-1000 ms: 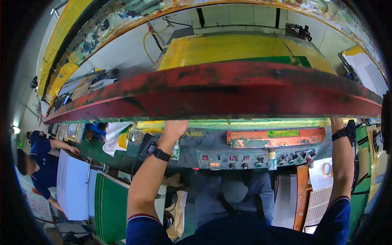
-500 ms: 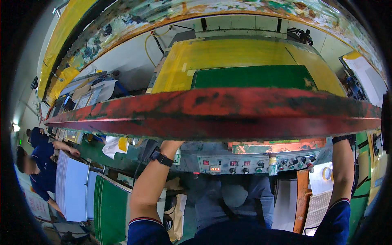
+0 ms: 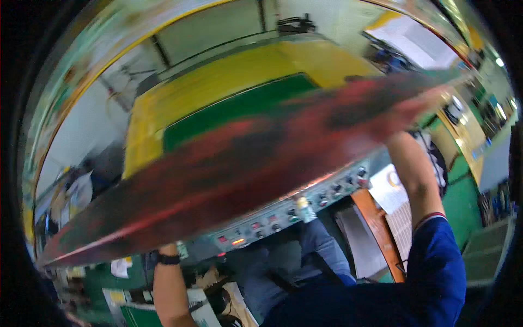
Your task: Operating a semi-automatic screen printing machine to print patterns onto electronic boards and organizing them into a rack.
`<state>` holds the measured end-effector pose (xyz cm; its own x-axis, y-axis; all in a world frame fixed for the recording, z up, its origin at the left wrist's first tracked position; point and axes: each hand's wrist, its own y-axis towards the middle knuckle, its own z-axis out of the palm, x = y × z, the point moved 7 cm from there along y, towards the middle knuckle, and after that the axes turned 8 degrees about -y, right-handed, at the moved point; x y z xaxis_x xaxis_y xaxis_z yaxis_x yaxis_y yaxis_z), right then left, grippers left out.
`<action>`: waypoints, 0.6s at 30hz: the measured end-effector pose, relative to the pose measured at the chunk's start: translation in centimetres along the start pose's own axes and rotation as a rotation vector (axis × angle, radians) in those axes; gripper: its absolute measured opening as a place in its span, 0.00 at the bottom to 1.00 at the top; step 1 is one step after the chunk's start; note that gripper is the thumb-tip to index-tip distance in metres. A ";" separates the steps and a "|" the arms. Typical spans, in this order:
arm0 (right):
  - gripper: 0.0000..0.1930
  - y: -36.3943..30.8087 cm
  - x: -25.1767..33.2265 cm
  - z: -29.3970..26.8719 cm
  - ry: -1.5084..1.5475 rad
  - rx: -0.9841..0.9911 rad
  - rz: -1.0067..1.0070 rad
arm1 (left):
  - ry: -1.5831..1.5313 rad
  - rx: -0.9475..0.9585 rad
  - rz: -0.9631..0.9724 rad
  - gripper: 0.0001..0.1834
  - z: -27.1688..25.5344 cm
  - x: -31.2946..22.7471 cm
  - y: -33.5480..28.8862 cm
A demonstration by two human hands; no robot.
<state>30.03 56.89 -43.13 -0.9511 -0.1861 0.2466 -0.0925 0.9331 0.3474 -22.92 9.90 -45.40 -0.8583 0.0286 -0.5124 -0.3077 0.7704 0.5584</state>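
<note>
A long red bar (image 3: 256,163), smeared with dark green and blurred, spans the view on a slant, low at the left and high at the right. My left forearm (image 3: 170,286), with a dark wristband, reaches up to its lower edge near the left end. Toward the right end, my right forearm (image 3: 411,169) goes up behind the bar. The bar hides both hands' fingers, so their grip does not show. Beyond the bar lies a yellow surface (image 3: 218,87) with a dark green rectangular panel (image 3: 239,111) on it.
Under the bar runs a grey control panel (image 3: 275,222) with knobs and lit displays. An orange-brown board (image 3: 377,229) and a white sheet with a tape roll (image 3: 393,180) are at the lower right. A paint-stained frame edge (image 3: 71,82) arches overhead.
The view has swung to the right, so the bar now slants instead of lying level. My hands stay at the bar. The co-worker at the left is mostly out of view.
</note>
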 end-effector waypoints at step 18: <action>0.18 -44.9 9.6 13.3 1.031 0.839 0.288 | -0.668 0.064 -0.308 0.13 3.2 -11.4 -19.8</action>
<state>21.17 17.33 -68.43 -0.3505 0.2474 0.9033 -0.4313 0.8135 -0.3901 -5.73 -3.70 -52.69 -0.2975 0.1709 -0.9393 -0.4519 0.8414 0.2963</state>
